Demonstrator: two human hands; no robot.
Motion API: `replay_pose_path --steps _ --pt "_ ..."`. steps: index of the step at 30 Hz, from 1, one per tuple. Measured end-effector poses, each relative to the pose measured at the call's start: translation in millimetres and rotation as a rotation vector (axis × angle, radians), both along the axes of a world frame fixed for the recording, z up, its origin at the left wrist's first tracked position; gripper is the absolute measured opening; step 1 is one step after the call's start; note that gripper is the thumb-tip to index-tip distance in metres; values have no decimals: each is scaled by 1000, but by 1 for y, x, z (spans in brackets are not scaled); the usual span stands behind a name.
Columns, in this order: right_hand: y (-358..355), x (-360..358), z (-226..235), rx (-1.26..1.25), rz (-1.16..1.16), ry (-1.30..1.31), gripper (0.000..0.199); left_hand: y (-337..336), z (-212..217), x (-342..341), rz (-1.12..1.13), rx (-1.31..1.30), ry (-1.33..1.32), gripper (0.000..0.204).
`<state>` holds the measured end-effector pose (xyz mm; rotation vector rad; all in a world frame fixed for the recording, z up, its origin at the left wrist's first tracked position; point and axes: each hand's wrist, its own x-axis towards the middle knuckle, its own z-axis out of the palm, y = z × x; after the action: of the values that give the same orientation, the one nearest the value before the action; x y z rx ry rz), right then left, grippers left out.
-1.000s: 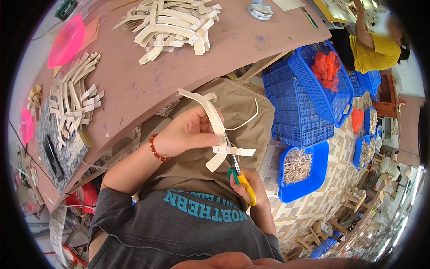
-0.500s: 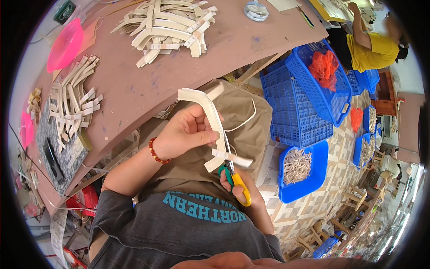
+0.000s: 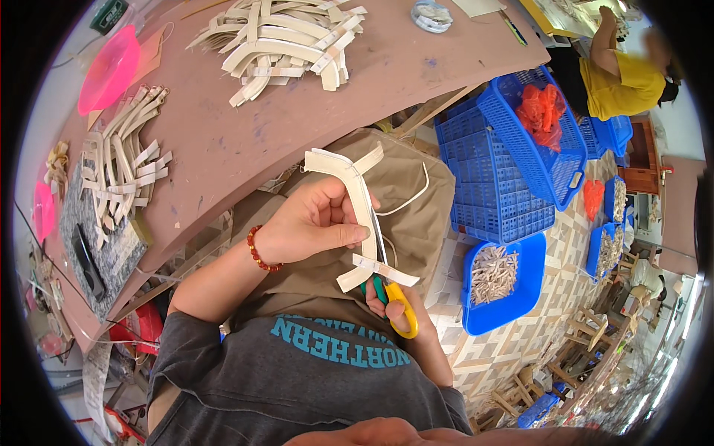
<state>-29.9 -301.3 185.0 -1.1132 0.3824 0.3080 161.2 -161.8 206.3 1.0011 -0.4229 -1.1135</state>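
Note:
My left hand (image 3: 320, 223) pinches a curved cream strap piece (image 3: 363, 197) with stitched edges, held above my lap. Short cross tabs stick out near its top and bottom ends. Wrapped round the yellow and green handles of the scissors (image 3: 402, 312) are the fingers of my right hand (image 3: 420, 316). The scissor blades point up along the right edge of the strap, partly hidden behind its lower tab. A thin cream trimmed strip (image 3: 416, 195) curls away to the right of the strap.
On the brown table (image 3: 223, 152) lie a large pile of cream straps (image 3: 290, 44) and a smaller pile (image 3: 123, 163). A pink bowl (image 3: 109, 70) stands at left. Blue crates (image 3: 494, 171) and a blue basin (image 3: 529, 282) of offcuts stand on the floor at right. A person in yellow (image 3: 625, 82) works beyond.
The strap has shifted slightly to the right in my left hand, and its upper tab now shows more plainly. The scissors stay along its right edge.

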Motion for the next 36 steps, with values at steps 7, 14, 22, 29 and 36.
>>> replay_pose_path --steps 7,14,22,29,36 --pt "-7 -9 -13 -56 9 51 42 0 -3 1 -21 21 -24 34" --pt "-7 -10 -22 -116 64 30 39 -1 -6 4 147 28 133 27" --pt "0 6 2 -96 0 -105 42 -7 -7 -3 227 23 34 24" --pt "4 3 -17 -44 19 -110 63 -8 -3 -7 147 11 67 28" --pt "8 9 1 50 -38 -16 62 -6 -3 -6 133 2 56 28"
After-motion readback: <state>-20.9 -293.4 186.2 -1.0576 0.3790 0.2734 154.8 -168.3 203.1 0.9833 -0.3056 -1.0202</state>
